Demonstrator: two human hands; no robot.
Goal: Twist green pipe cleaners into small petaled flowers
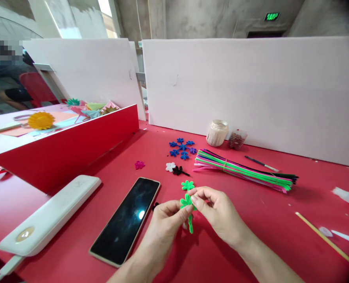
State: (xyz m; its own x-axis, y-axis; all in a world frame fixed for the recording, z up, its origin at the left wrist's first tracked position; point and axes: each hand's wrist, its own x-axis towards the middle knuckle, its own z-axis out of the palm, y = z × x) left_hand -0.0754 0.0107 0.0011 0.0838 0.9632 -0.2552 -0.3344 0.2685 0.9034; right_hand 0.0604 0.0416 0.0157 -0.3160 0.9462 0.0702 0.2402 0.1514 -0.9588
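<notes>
Both my hands pinch a green pipe-cleaner flower (187,204) just above the red table (251,236). My left hand (165,222) grips it from below left, with the green stem hanging down between the fingers. My right hand (218,214) pinches its petals from the right. A second green flower (187,185) lies on the table just behind my fingers. Farther back lie a white flower (170,166), a black one (178,170), a pink one (139,164) and several blue ones (181,148).
A bundle of coloured pipe cleaners (245,171) lies at right, a jar (217,133) and a small cup of beads (237,139) behind it. A phone (127,220) and white case (50,214) lie at left. A wooden stick (324,238) and glue tube (348,196) lie far right. White boards (251,90) wall the back.
</notes>
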